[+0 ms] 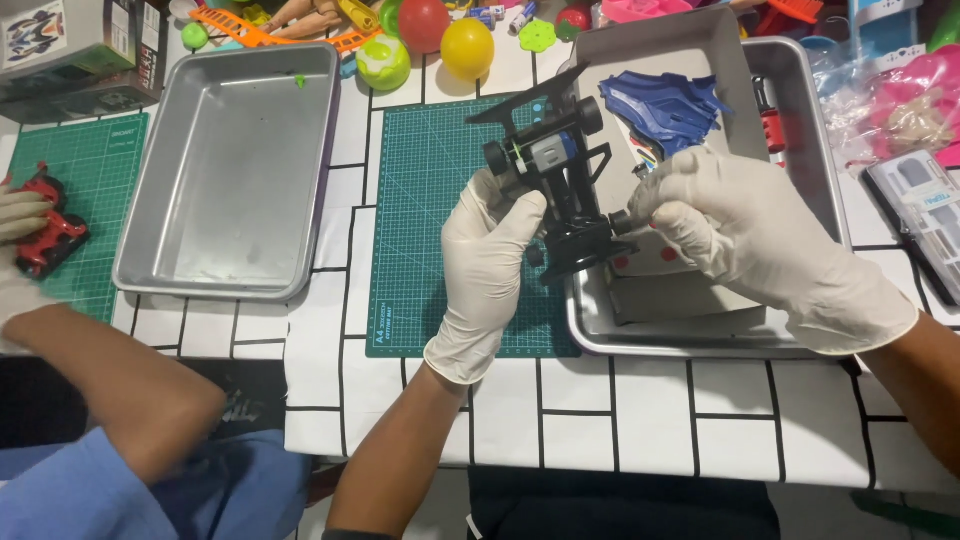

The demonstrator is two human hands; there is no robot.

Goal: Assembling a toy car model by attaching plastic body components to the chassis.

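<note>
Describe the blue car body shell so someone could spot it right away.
Look at the metal tray on the right, past the gloved right hand. The blue car body shell lies at the tray's far end on a pale box: the only dark blue, sharply angled plastic piece there.

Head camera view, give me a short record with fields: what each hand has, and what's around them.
left hand: grips black toy car chassis from the left
right hand: pinches a small wheel on the chassis's right side
under hands: green cutting mat, right metal tray
in right tray: blue car body shell
left side: empty metal tray
</note>
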